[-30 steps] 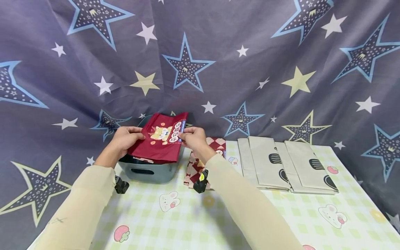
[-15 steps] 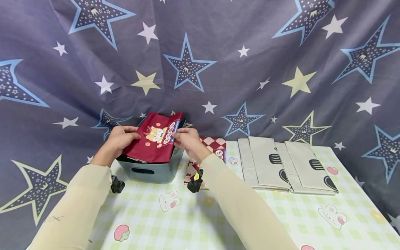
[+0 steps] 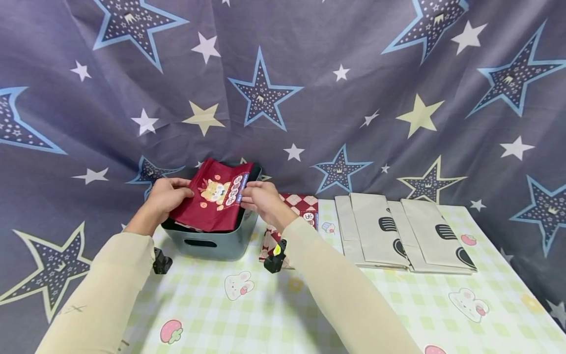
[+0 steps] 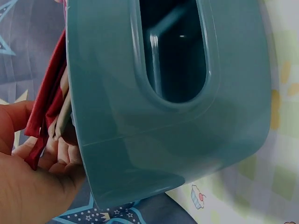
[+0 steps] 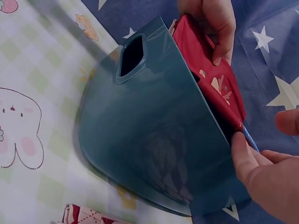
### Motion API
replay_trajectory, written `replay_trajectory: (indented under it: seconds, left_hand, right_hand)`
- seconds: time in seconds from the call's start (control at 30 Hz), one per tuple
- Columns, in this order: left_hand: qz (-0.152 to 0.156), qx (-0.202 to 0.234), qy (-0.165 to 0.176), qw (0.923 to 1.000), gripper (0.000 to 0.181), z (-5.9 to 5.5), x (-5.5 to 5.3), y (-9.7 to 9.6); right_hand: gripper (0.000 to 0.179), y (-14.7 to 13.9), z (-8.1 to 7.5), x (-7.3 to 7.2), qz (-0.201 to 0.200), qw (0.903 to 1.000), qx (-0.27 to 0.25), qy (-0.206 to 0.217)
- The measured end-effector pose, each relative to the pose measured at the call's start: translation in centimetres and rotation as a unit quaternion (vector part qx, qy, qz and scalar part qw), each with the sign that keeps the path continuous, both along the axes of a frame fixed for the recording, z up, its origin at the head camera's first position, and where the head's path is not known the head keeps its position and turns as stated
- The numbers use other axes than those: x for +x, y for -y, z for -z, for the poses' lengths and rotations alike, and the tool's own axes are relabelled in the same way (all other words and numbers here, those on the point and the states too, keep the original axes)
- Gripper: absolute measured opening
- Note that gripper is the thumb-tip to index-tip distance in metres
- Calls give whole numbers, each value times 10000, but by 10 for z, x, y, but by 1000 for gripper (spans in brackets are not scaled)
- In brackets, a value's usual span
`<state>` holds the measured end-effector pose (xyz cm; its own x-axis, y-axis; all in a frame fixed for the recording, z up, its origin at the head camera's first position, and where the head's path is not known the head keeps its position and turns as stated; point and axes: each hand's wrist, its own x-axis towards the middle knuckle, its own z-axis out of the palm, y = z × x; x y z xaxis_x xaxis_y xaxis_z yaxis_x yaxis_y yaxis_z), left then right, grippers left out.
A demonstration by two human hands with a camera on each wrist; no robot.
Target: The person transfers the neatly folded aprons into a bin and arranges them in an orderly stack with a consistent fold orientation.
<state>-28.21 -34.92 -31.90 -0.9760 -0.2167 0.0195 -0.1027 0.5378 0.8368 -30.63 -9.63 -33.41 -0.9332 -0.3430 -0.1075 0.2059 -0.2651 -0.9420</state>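
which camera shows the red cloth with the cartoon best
The head view: the printed face of the red cloth shows almost whole. The left wrist view catches only folded edges beside the bin; the right wrist view shows it slanted, print partly visible.

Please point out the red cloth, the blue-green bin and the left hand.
Red cloth [image 3: 215,191], head view: on the printed cartoon animal.
Blue-green bin [image 5: 140,121], right wrist view: on its outer wall.
Left hand [image 3: 167,197], head view: on the hand's middle.
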Motion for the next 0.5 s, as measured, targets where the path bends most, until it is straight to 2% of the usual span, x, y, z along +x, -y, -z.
replay_trajectory:
  seconds: [0.33,0.43,0.5]
  left_hand:
    - [-28,-157,81,9998,43,1,-1,1]
    - [-157,-636,-178,9977,42,0,0,0]
    - [-329,-1045,-415,9931,42,-2,0,0]
  right_hand:
    - [50,-2,-2,1,-129,9999,-55,-28]
    - [52,-2,-3,0,47,9991,285,-321]
    - [53,-4,-4,0,197,9970,550,-507]
